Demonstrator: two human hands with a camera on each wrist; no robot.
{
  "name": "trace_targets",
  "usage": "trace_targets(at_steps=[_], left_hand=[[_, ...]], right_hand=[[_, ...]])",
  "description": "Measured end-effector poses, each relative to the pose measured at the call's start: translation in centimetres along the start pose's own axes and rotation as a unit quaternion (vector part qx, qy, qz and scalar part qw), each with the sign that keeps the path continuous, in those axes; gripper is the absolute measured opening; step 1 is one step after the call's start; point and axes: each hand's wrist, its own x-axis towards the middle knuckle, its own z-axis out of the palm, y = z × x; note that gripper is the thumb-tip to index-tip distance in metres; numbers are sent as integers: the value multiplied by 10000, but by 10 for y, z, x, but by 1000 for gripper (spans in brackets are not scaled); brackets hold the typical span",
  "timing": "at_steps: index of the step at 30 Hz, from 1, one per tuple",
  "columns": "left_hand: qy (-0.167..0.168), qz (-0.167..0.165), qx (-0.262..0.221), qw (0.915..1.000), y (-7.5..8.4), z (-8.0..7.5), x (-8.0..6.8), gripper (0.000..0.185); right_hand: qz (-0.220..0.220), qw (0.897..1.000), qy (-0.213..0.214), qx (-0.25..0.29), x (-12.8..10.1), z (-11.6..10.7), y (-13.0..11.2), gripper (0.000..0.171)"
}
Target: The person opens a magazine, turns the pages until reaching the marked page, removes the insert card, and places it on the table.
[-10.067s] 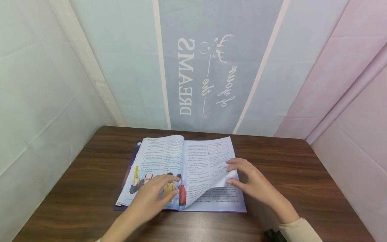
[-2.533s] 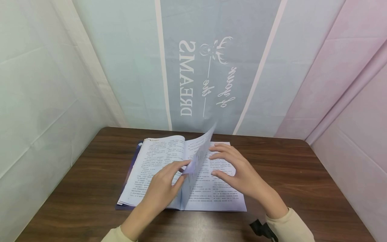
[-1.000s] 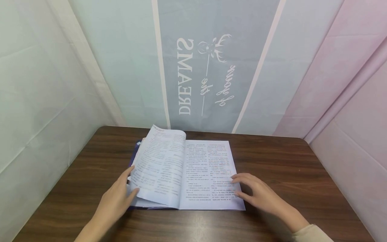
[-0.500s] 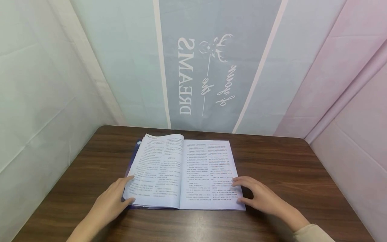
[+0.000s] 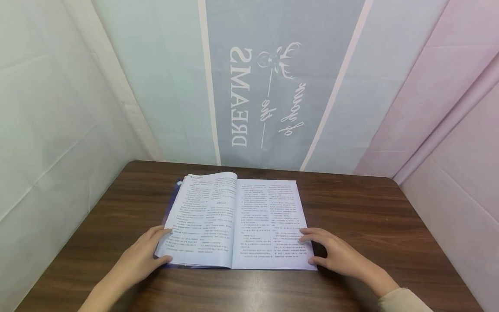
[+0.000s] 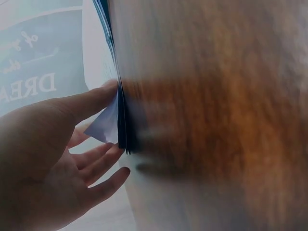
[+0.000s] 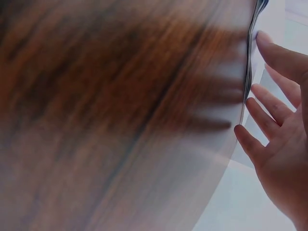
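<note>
The left hand (image 5: pixel 137 258) and the right hand (image 5: pixel 338 255), fingers spread, rest on the near corners of the open book (image 5: pixel 234 223) on the table (image 5: pixel 370 225).

An open magazine (image 5: pixel 234 221) lies flat in the middle of the table (image 5: pixel 370 225). The left hand (image 5: pixel 138 260) touches its left edge, and the right hand (image 5: pixel 337 255) rests on its right corner.

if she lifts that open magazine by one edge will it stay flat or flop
The magazine will probably flop: its left pages already bow up near the spine and look thin. It seems light for its size, a slim stack at the edge by the left hand. On the smooth wooden table it would likely slide when pushed.
</note>
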Motion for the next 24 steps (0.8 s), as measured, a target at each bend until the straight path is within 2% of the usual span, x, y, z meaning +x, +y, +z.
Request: trace_targets(at_steps=[9, 18, 24], left_hand=[[-149, 124, -192, 9996, -8, 1, 2, 64], [-150, 223, 126, 9996, -9, 1, 1, 55], [-121, 204, 114, 9997, -10, 2, 1, 55]], right_hand=[[42, 10000, -46, 2, 0, 1, 0, 43], [16, 9999, 27, -96, 4, 0, -2, 42], [-185, 9994, 250, -162, 8, 0, -3, 39]])
